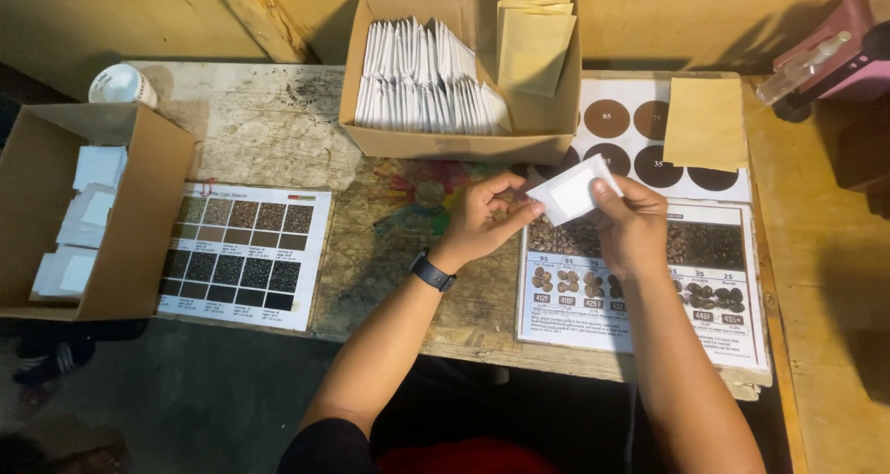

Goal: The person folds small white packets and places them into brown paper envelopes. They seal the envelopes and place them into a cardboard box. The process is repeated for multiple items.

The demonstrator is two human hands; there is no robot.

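Both my hands hold one small white square packet [571, 192] above the wooden table [278, 131]. My left hand [485, 222], with a dark band on the wrist, pinches the packet's left corner. My right hand [632, 228] grips its right side with the thumb on top. Just behind the hands stands an open cardboard box [464, 145] packed with several upright white packets [422, 80] and some tan paper envelopes [535, 43].
A second cardboard box [139, 214] with white packets sits at the left edge. Printed charts of coffee beans lie at left [243, 254] and under my hands [714, 279]. A tan envelope [705, 123] lies on a chart with dark circles. A white cup [121, 84] stands far left.
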